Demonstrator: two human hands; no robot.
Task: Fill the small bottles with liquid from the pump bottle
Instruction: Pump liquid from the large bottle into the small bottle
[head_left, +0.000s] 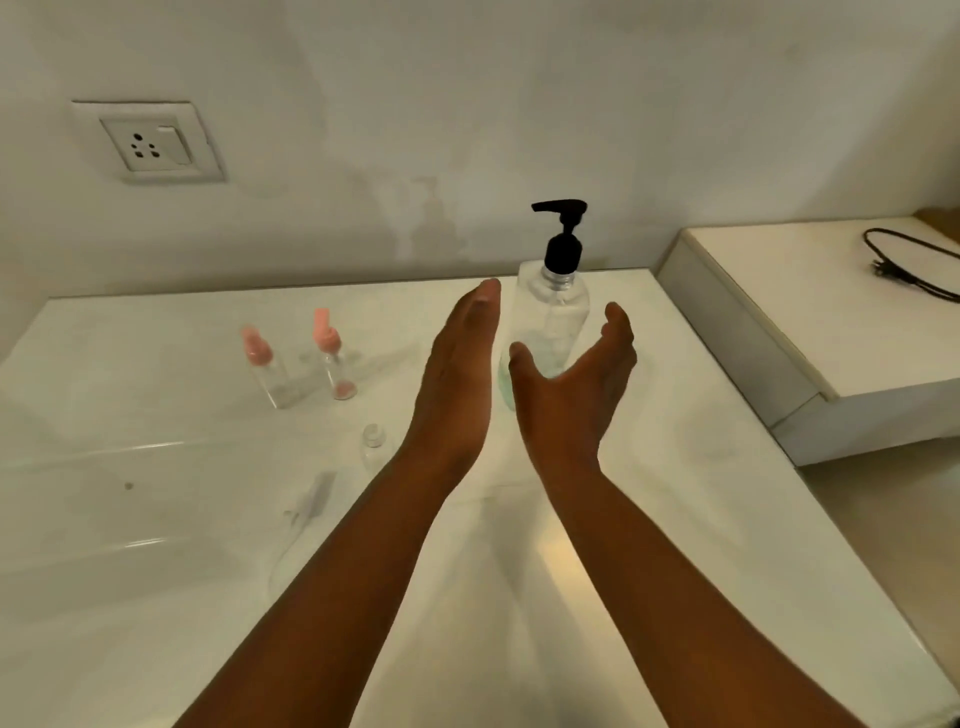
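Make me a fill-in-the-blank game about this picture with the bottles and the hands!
1. The pump bottle has a pump top coloured ____.
2. The two small capped bottles have caps coloured ____.
3. The left hand and right hand are both ____, holding nothing.
4. On the wall, far left, sits a white ____.

Missing words: black; pink; open; socket

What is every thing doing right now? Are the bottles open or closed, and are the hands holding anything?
Pump bottle: upright, black pump on, little liquid at bottom.
Left pink-capped bottle: upright, capped, looks empty.
Right pink-capped bottle: upright, capped, pink at bottom.
Small clear bottle: no cap on.
Left hand: open, holding nothing.
Right hand: open, holding nothing.
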